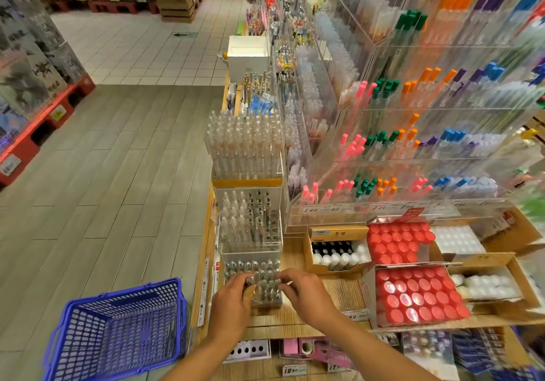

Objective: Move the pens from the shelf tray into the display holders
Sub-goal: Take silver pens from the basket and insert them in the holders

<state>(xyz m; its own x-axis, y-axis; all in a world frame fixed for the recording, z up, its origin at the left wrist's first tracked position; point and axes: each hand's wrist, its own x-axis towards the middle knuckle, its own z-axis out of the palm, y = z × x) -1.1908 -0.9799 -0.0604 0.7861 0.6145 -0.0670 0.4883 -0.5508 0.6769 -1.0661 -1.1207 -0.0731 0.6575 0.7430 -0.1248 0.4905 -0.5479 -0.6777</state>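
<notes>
A tiered clear display holder (250, 242) stands at the shelf's left end, and its lowest tier (265, 299) is filled with upright silver-tipped pens (267, 274). My left hand (233, 301) reaches in from the left and pinches the top of one pen (250, 280) in that tier. My right hand (306, 290) is at the tier's right side, its fingertips curled on the holder's right edge next to the pens. The higher tiers hold clear and metal-tipped pens (244, 150).
A blue plastic basket (118, 330) sits low on the left by the wooden shelf (333, 292). Boxes of red-capped items (418, 295) and a box of black and white bottles (336, 251) lie to the right. Acrylic racks of coloured pens (392, 144) rise behind.
</notes>
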